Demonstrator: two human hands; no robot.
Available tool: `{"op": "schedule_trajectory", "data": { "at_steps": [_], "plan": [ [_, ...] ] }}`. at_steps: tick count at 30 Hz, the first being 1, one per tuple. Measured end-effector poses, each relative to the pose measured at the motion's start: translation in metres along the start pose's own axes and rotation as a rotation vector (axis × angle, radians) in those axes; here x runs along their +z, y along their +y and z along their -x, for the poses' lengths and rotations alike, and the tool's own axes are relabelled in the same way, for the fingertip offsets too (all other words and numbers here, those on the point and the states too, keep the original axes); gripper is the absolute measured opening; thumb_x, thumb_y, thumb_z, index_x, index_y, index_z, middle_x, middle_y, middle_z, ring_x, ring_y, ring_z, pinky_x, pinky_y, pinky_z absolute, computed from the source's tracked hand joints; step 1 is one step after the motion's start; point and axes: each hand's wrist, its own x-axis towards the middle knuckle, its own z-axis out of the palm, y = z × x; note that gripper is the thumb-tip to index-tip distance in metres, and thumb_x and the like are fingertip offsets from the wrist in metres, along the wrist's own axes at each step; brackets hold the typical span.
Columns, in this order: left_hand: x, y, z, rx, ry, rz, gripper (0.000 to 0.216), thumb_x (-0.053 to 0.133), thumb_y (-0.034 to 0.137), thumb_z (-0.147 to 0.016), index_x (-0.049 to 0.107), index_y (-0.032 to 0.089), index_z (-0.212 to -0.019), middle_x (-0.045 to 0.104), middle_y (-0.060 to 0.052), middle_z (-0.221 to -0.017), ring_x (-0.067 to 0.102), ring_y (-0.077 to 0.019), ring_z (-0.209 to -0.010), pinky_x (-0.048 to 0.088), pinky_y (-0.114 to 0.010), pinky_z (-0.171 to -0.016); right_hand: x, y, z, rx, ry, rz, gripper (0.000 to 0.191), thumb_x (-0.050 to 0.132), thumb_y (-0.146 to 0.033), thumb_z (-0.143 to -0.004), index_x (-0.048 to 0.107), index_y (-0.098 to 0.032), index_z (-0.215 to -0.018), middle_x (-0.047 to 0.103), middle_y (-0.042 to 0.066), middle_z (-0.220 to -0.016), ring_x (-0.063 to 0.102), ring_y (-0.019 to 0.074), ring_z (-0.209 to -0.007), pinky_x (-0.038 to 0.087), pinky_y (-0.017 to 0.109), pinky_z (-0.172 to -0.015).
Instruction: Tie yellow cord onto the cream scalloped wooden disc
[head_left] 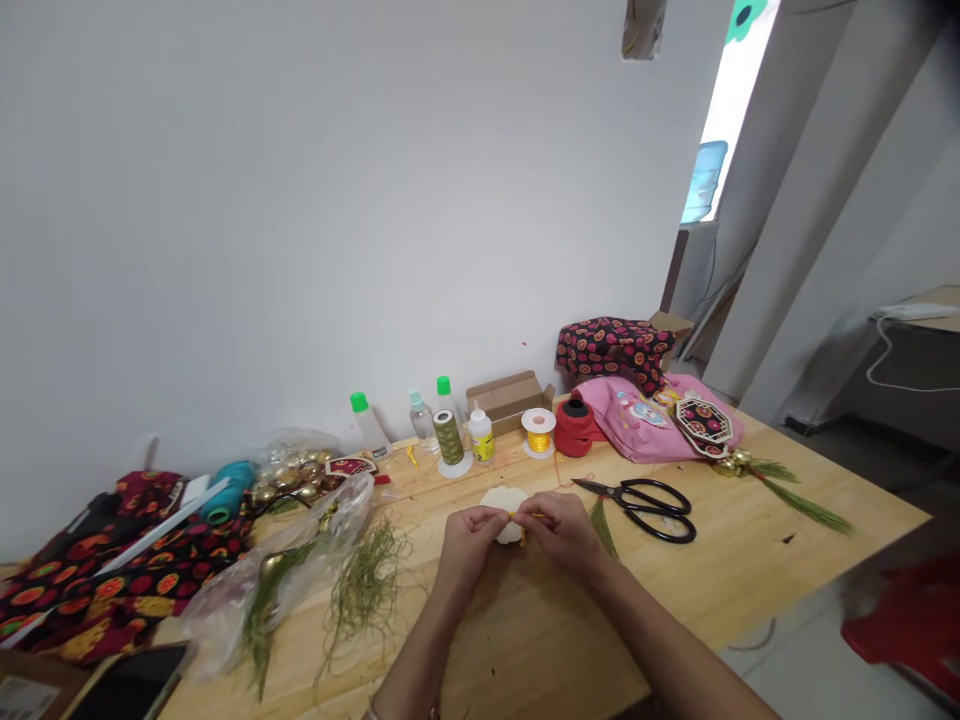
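My left hand (471, 538) and my right hand (564, 530) meet over the table, fingertips pinched close together. Between them runs a short piece of yellow cord (514, 516), with each hand closed on it. A cream, scalloped flat piece (501, 497) lies under or just behind the fingertips; whether the fingers also grip it I cannot tell. Right of my right hand lie black-handled scissors (637, 505), their blades pointing left. A green tassel (602, 528) sits between the scissors and my right wrist, partly hidden.
Along the wall stand a yellow cord spool (538, 436), a red roll (574, 432), a green thread spool (448, 440) and a glue bottle (481, 437). Loose green threads (367, 575) and patterned cloth (157, 560) lie left. A pink bag (637, 425) lies right, near an octagonal ornament (703, 422).
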Motion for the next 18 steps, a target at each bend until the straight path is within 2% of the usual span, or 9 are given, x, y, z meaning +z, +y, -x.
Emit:
{"op": "schedule_trajectory", "data": {
  "at_steps": [3,9,14,18],
  "plan": [
    [-0.001,0.0,0.001,0.043,0.001,-0.035,0.022,0.062,0.031,-0.058,0.065,0.01,-0.063,0.065,-0.005,-0.056,0.055,-0.0139,-0.049,0.041,-0.022,-0.05,0.0,-0.001,0.0,0.045,0.021,-0.056,0.016,0.049,-0.025,-0.072,0.059,-0.017,-0.062,0.06,0.001,-0.056,0.051,0.0097,-0.05,0.038,0.019,-0.049],
    [0.0,0.001,0.004,0.16,-0.118,-0.177,0.022,0.055,0.03,-0.066,0.067,0.014,-0.076,0.068,-0.007,-0.075,0.058,-0.0176,-0.067,0.042,-0.024,-0.061,0.001,0.004,-0.004,0.252,0.118,-0.191,0.016,0.048,-0.025,-0.072,0.058,-0.016,-0.064,0.061,0.002,-0.063,0.055,0.0114,-0.059,0.043,0.018,-0.05],
    [0.004,0.005,0.009,0.195,-0.181,-0.262,0.023,0.052,0.03,-0.068,0.067,0.016,-0.08,0.067,-0.005,-0.075,0.057,-0.0178,-0.067,0.041,-0.023,-0.06,0.004,0.011,-0.003,0.243,0.094,-0.126,0.015,0.048,-0.025,-0.072,0.059,-0.017,-0.064,0.061,0.002,-0.062,0.055,0.0112,-0.059,0.042,0.018,-0.052],
    [0.005,0.007,0.01,0.212,-0.215,-0.337,0.027,0.049,0.033,-0.07,0.068,0.014,-0.07,0.065,-0.002,-0.063,0.053,-0.0158,-0.059,0.038,-0.022,-0.055,0.007,0.013,-0.002,0.185,0.05,-0.048,0.015,0.049,-0.025,-0.072,0.06,-0.017,-0.065,0.062,0.002,-0.063,0.055,0.011,-0.059,0.04,0.018,-0.052]
  ]
}}
